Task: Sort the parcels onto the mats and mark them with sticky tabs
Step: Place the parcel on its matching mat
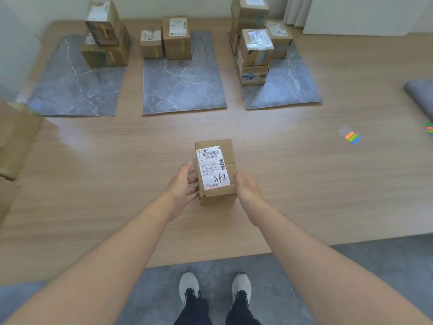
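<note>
A small brown parcel (pixel 216 171) with a white label marked "A68" is on the wooden table, in front of me. My left hand (pixel 182 187) grips its left side and my right hand (pixel 248 190) grips its right side. Three grey marble-pattern mats lie at the back: the left mat (pixel 72 90) with stacked parcels (pixel 105 36) bearing orange tabs, the middle mat (pixel 182 90) with two parcels (pixel 175 38) bearing green tabs, the right mat (pixel 288 87) with several parcels (pixel 255 48) bearing blue tabs. A pad of coloured sticky tabs (pixel 352 137) lies to the right.
A large cardboard box (pixel 14 139) stands at the left edge of the table. A grey cushion (pixel 421 95) and more coloured tabs (pixel 430 129) sit at the far right. The table's front edge (pixel 210 259) runs above my shoes on the grey floor.
</note>
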Tool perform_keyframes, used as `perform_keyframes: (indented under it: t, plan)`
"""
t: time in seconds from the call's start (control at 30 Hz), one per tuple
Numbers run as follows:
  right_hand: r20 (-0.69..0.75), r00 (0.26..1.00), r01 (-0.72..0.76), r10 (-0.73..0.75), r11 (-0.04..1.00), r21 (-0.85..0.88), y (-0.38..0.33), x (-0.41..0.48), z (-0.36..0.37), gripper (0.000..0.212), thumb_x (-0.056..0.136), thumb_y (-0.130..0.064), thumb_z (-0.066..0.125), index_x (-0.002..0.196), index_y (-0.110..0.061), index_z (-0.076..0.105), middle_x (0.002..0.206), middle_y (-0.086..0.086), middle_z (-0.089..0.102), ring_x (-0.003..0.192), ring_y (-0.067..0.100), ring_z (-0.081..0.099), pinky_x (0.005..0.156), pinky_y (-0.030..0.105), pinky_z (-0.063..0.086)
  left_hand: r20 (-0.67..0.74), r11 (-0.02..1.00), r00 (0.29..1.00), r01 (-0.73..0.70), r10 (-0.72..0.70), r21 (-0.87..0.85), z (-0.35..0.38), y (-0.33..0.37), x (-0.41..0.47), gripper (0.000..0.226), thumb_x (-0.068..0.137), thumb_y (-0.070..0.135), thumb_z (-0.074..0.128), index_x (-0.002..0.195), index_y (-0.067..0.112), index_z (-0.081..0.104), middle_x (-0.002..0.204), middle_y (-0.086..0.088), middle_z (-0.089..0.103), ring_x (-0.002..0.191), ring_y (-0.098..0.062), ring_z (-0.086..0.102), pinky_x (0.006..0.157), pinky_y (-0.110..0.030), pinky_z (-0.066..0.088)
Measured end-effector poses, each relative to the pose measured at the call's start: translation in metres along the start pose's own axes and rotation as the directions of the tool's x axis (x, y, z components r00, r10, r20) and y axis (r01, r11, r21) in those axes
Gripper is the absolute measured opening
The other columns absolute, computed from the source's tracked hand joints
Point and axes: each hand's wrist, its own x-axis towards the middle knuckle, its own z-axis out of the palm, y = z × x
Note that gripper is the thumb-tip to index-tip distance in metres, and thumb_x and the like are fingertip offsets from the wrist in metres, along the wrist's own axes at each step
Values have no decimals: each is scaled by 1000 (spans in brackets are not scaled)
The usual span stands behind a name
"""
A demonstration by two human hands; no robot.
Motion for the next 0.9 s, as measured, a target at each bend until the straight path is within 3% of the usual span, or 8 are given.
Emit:
perform_keyframes:
  t: [0.27, 0.4, 0.43, 0.47, 0.5, 0.53, 0.73, 0.9]
  plan:
    - [-71, 997, 6, -5, 1000, 16, -6, -7, 2, 36, 100, -32, 38, 104, -3, 60, 87, -1, 57, 76, 16, 46, 64, 32, 35, 6, 989, 998, -57, 57, 140, 2, 14, -13, 59, 102, 52, 39, 154, 24, 37, 161, -9, 31, 150, -25, 27, 117, -41, 32]
    - [-122, 991, 58, -48, 995, 78, -23, -15, -7, 34, 101, -29, 39, 103, 0, 57, 87, 5, 53, 78, 21, 47, 66, 33, 37, 32, 970, 990, -142, 139, 199, 13, 39, -27, 27, 104, 50, 34, 117, 37, 54, 137, 2, 48, 139, -15, 35, 116, -37, 28]
    - [-133, 989, 72, -59, 993, 96, -28, -17, -11, 37, 102, -29, 40, 111, 1, 58, 91, 10, 58, 82, 22, 53, 70, 33, 42, 45, 962, 987, -160, 153, 220, 16, 44, -28, 27, 103, 51, 35, 115, 37, 55, 136, 1, 49, 136, -14, 37, 119, -37, 27]
    - [-147, 987, 85, -68, 990, 114, -31, -19, -15, 38, 102, -29, 40, 116, 1, 59, 127, 18, 59, 88, 23, 57, 75, 34, 44, 66, 954, 983, -182, 171, 237, 19, 49, -29, 33, 102, 53, 36, 122, 35, 56, 140, 0, 50, 136, -14, 37, 121, -39, 24]
    - [-161, 983, 105, -83, 986, 130, -35, -20, -20, 38, 102, -30, 41, 116, -1, 61, 97, -13, 42, 91, 21, 56, 75, 33, 43, 83, 947, 978, -206, 191, 248, 24, 55, -31, 43, 101, 54, 37, 133, 32, 54, 145, -1, 48, 133, -13, 38, 122, -42, 22]
    - [-174, 980, 126, -100, 981, 145, -37, -20, -25, 36, 102, -32, 41, 111, -5, 63, 97, 3, 60, 91, 18, 53, 73, 31, 41, 99, 941, 973, -226, 207, 252, 29, 60, -33, 50, 101, 55, 37, 142, 29, 50, 148, 0, 46, 127, -11, 39, 122, -43, 22]
    - [-275, 950, 221, -147, 938, 265, -41, -15, -72, 19, 104, -32, 43, 107, -24, 61, 96, -12, 55, 96, 10, 49, 85, 30, 37, 204, 895, 956, -273, 211, 353, 89, 76, -43, 89, 70, 75, 45, 149, 34, 45, 157, 2, 38, 130, -18, 43, 120, -44, 26]
    - [-361, 924, 242, -124, 922, 303, -31, 12, -137, 28, 104, -27, 45, 77, -20, 51, 75, -6, 42, 73, 16, 39, 67, 33, 35, 306, 881, 927, -320, 216, 347, 164, 65, -31, 57, 102, 52, 36, 151, 25, 41, 154, -4, 41, 144, -18, 35, 115, -37, 31]
